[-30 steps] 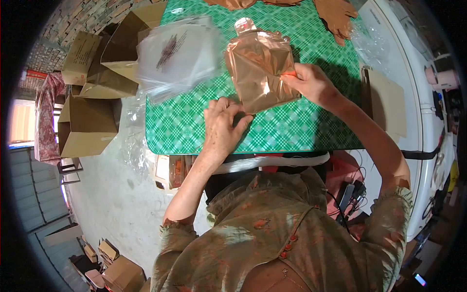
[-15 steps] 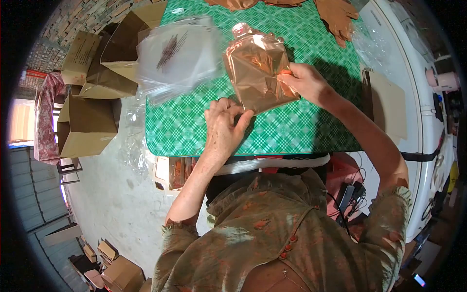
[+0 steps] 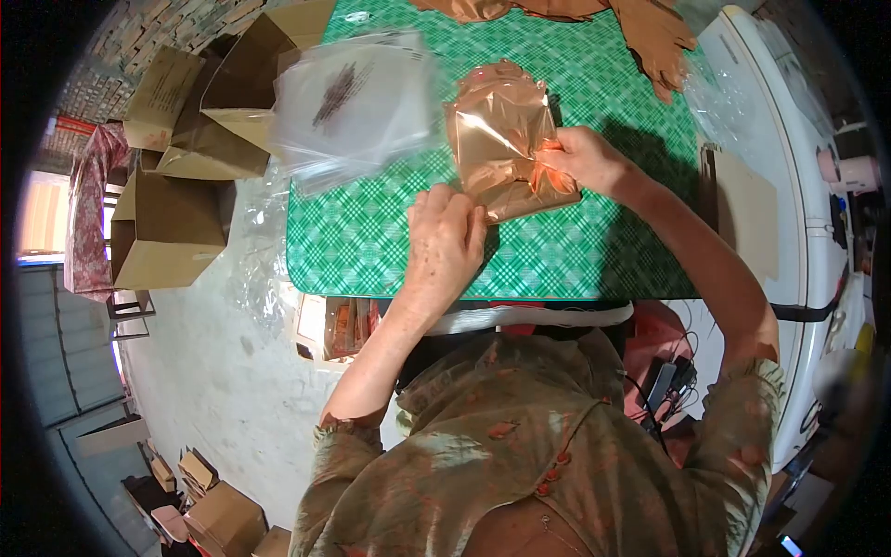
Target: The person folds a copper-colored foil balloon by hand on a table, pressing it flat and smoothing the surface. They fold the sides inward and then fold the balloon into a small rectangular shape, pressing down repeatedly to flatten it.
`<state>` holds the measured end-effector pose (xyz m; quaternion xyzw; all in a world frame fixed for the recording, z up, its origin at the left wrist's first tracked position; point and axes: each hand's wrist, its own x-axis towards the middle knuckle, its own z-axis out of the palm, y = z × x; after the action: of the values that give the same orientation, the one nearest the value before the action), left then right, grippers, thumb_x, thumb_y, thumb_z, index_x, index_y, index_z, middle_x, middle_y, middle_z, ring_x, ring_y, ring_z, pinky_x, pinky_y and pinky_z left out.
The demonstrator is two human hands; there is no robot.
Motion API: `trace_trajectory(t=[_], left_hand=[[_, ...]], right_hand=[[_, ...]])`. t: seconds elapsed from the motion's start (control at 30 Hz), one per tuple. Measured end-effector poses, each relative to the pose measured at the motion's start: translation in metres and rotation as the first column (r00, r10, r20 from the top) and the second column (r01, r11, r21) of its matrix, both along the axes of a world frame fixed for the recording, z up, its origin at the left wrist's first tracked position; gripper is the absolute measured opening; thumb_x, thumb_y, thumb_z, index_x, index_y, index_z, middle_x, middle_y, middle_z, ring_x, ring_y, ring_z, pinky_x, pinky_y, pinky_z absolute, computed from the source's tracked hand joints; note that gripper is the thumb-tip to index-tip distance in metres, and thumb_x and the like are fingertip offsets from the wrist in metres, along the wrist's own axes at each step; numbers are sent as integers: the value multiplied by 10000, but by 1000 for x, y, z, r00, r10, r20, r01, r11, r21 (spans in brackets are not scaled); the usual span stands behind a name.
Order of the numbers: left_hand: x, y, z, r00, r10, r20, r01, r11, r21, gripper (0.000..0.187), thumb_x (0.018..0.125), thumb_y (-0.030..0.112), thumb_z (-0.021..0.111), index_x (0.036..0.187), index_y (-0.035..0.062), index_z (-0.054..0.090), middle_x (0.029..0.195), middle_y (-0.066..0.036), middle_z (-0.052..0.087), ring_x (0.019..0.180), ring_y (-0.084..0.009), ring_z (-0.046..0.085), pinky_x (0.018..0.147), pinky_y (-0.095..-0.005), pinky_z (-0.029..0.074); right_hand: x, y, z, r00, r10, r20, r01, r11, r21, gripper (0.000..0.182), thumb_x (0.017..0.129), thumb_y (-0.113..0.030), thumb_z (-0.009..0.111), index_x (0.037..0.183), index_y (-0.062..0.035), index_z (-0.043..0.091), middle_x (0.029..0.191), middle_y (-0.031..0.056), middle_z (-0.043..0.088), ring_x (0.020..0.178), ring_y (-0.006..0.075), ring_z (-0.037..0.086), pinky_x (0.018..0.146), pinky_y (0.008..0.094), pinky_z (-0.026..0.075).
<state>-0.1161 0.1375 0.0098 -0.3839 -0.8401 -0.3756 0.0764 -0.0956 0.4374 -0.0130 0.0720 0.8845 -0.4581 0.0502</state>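
A shiny copper-coloured foil packet (image 3: 501, 130) lies at a slight tilt over the green checked table (image 3: 371, 251). My right hand (image 3: 589, 162) pinches its right edge, where the film is bunched into creases. At the packet's lower left corner, my left hand (image 3: 444, 232) has its fingers curled and closed on the edge; the fingertips are partly hidden. Left of the packet is a stack of clear plastic bags (image 3: 362, 102) with dark print, its edges blurred.
Copper-coloured glove-like pieces (image 3: 650, 42) lie at the table's far edge. Open cardboard boxes (image 3: 172, 232) stand on the left. Crumpled clear plastic (image 3: 719, 97) and a flat board (image 3: 747, 209) are on the right, beside a white appliance (image 3: 789, 186).
The packet's right side is now more bunched under my right hand. My left hand's fingers have drawn together at the packet's corner. The whole view has shifted slightly.
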Motion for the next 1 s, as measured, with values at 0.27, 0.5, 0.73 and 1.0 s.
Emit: trace_trajectory(t=[0.27,0.5,0.73,1.0], left_hand=[[-3,4,0,999,6,-43,-6,1000,19,119,925,51,748,902,-22,656,904,-175,582,875,-381,591,802,-492,488],[-2,6,1,997,16,-72,-16,1000,-11,131,925,57,746,894,-32,656,895,-176,574,872,-378,590,800,-491,491],[-2,9,-5,993,39,-114,-40,999,-7,136,954,67,732,901,-30,653,899,-177,569,867,-377,584,797,-500,483],[-1,-5,0,996,1,95,3,999,-36,204,944,159,793,1023,-17,725,1026,-165,624,978,-361,583,857,-460,479]], right_hand=[[5,-1,10,996,18,82,-11,997,-80,325,1013,-260,725,1050,63,723,902,136,746,806,157,701,725,353,559],[21,-12,27,994,-26,104,55,957,-284,297,1027,-233,709,1086,58,718,916,62,730,819,115,671,719,325,551],[23,-13,19,995,-80,67,96,951,-295,297,1015,-244,719,1056,50,721,865,69,714,798,130,653,729,352,540],[19,-7,3,994,-92,67,105,966,-237,314,1024,-258,717,1108,45,714,900,69,723,816,139,655,752,347,545]])
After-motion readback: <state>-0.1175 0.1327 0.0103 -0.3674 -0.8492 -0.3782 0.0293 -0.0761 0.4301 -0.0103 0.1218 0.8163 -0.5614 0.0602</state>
